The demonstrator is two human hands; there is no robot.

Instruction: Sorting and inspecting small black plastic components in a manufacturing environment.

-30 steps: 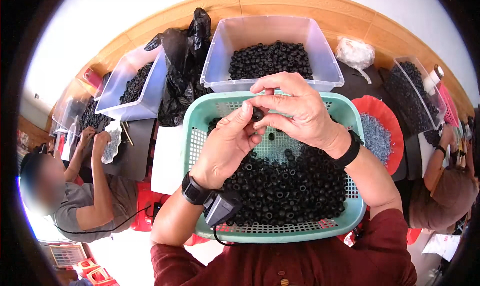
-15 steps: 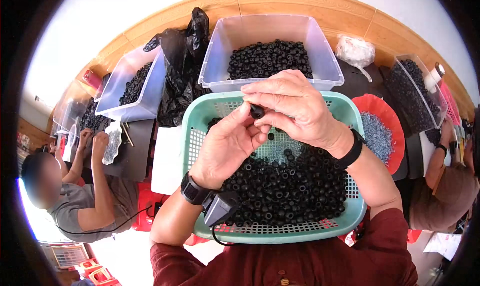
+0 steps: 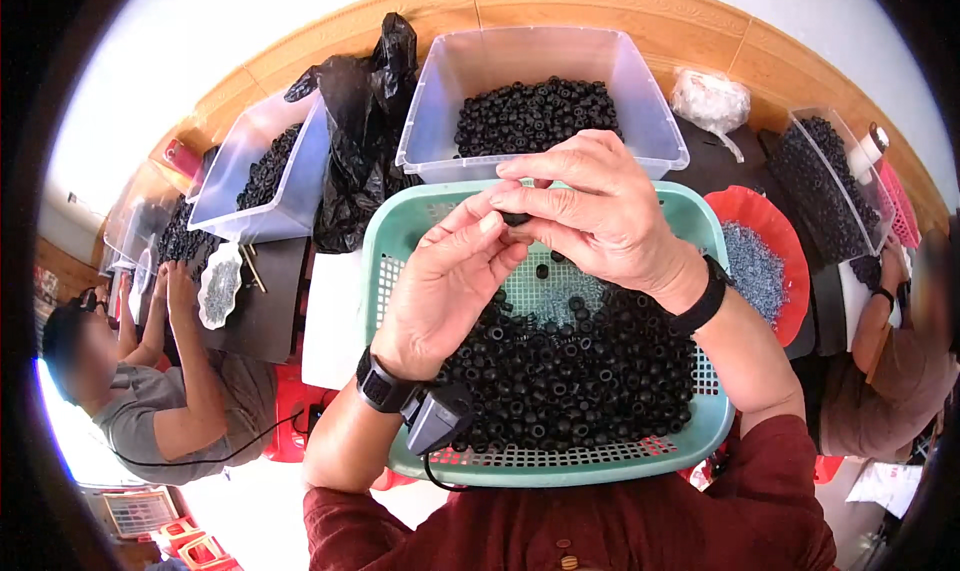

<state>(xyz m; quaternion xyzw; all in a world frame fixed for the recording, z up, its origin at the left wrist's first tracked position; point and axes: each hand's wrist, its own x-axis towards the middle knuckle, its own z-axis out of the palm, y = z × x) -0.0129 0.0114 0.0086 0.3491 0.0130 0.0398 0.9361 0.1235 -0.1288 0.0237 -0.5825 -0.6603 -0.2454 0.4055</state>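
Note:
Above the far part of a green mesh basket (image 3: 715, 431), my two hands meet around a small black round part (image 3: 514, 218). My left hand (image 3: 435, 286) pinches it from the left between thumb and fingers. From the right, the fingertips of my right hand (image 3: 610, 216) close on the same part and cover most of it. A thick heap of hollow black ring-like pieces (image 3: 580, 401) lies in the basket below. Small clear or greyish bits (image 3: 565, 304) show on the mesh just beyond the heap.
Behind the basket stands a clear bin (image 3: 545, 166) of black pieces, with a black plastic bag (image 3: 355, 161) to its left. A red tray (image 3: 795, 296) holds grey-blue bits at right. Co-workers sit at left (image 3: 160, 401) and right (image 3: 890, 391).
My fingers have shifted around the black part, which is now more covered and turned. My left hand has tilted slightly. The left co-worker's hands have moved left, away from the white dish.

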